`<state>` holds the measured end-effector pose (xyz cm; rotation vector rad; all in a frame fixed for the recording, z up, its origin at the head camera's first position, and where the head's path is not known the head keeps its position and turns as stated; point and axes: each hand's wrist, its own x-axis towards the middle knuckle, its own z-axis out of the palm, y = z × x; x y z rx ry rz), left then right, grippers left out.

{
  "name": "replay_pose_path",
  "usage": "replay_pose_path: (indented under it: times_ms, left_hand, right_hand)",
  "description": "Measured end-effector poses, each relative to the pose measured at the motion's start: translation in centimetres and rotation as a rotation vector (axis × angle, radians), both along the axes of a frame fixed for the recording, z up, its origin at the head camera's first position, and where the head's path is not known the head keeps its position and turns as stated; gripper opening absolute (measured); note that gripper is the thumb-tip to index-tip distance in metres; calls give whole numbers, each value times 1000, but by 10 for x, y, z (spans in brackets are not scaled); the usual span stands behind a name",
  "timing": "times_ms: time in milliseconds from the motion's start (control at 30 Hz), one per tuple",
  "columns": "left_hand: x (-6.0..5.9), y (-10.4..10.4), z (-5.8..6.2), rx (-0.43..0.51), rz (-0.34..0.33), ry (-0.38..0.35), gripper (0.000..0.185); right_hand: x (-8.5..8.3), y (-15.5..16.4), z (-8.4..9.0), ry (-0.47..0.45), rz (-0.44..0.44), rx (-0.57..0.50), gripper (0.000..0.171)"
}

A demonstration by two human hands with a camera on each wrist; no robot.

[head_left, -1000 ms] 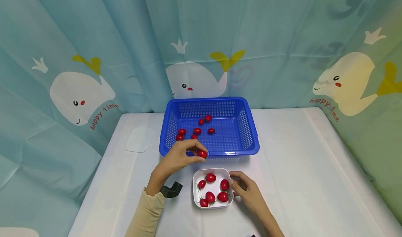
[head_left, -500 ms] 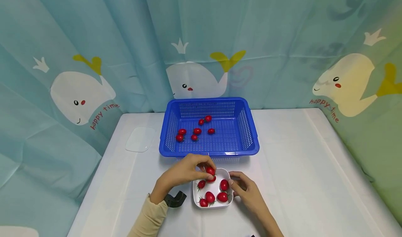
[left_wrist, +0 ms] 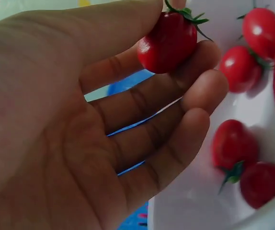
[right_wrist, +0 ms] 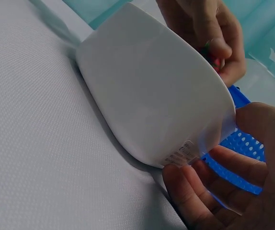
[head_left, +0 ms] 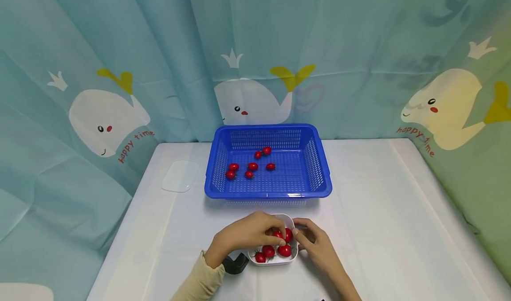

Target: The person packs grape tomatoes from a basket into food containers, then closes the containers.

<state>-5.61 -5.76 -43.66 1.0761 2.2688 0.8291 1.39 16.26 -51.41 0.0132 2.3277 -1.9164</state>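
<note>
The left hand (head_left: 247,234) pinches a cherry tomato (left_wrist: 168,42) between thumb and fingers, directly above the white bowl (head_left: 290,260). The right hand (head_left: 315,243) grips the bowl's right rim, fingers curled around it, apparently to steady it. The bowl sits on the table (head_left: 379,212), in front of the blue basket (head_left: 319,168), which contains further tomatoes.

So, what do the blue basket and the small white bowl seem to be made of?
The blue basket looks like moulded plastic, slightly glossy: its walls and floor are an even grid of small holes. The small white bowl seems to be smooth plastic or perhaps glazed ceramic; its outside is plain and matte in the right wrist view, with a small printed label near the base. The look alone does not settle which.
</note>
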Motion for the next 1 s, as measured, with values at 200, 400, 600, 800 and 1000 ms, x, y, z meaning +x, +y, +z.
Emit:
replay_pose_path:
  times_ms: [200, 400, 600, 800, 1000]
  left_hand:
    - [3, 8, -5, -84, 35, 13, 13]
    - [6, 12, -9, -188, 87, 55, 16]
    - [11, 19, -5, -259, 71, 127, 14]
    - [13, 21, -4, -287, 42, 199, 17]
    - [13, 20, -2, -270, 61, 169, 17]
  right_hand:
    - [0, 2, 2, -5, 9, 4, 33]
    - [-1, 2, 3, -3, 27, -15, 34]
    - [0, 2, 2, -6, 30, -22, 34]
    - [-1, 2, 1, -6, 47, -26, 35]
    - [0, 3, 0, 5, 53, -28, 35]
